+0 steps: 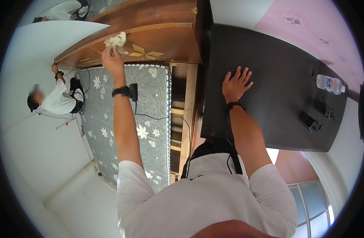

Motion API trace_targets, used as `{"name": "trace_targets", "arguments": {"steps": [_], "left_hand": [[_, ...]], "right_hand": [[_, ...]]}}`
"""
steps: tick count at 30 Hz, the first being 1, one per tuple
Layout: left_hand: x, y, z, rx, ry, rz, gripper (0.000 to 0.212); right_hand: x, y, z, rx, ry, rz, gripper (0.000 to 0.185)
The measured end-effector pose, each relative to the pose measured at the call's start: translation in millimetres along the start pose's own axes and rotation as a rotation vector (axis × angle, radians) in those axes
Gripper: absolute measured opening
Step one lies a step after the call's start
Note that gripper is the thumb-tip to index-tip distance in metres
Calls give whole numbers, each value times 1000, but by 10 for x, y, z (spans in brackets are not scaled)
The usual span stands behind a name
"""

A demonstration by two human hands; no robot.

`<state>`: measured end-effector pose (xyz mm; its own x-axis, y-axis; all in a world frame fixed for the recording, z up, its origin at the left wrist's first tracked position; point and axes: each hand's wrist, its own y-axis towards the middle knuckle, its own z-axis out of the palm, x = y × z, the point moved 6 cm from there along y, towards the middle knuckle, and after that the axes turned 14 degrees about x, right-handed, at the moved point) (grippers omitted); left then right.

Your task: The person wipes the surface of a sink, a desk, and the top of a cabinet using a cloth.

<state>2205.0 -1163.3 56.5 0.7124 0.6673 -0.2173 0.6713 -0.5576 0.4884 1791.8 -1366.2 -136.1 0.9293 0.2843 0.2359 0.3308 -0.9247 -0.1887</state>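
Note:
My left hand pinches a crumpled pale cloth against the upper part of a brown wooden headboard. A light inlaid star decorates the board just right of the cloth. A black strap circles my left wrist, with a small black device and cable attached. Palm down and fingers spread, my right hand rests on a dark desk and holds nothing. Below my left forearm lies a grey mattress with a white flower print.
Another person crouches at the headboard's far end, one hand on its edge. On the desk stand two small black devices and a lying clear plastic bottle. Wooden bed slats show beside the mattress. A cable crosses the mattress.

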Motion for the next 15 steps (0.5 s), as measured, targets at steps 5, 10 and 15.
{"name": "trace_targets", "arguments": {"steps": [5,10,15], "left_hand": [[158,760,357,175,106,98,19],[319,1113,644,254,123,105,20],[561,1183,1275,659,259,-32,20]], "right_hand": [[-2,6,-17,-5,-10,-2,51],[6,0,-1,22,-11,-3,51],[-4,6,14,33,-15,8,52]]}}
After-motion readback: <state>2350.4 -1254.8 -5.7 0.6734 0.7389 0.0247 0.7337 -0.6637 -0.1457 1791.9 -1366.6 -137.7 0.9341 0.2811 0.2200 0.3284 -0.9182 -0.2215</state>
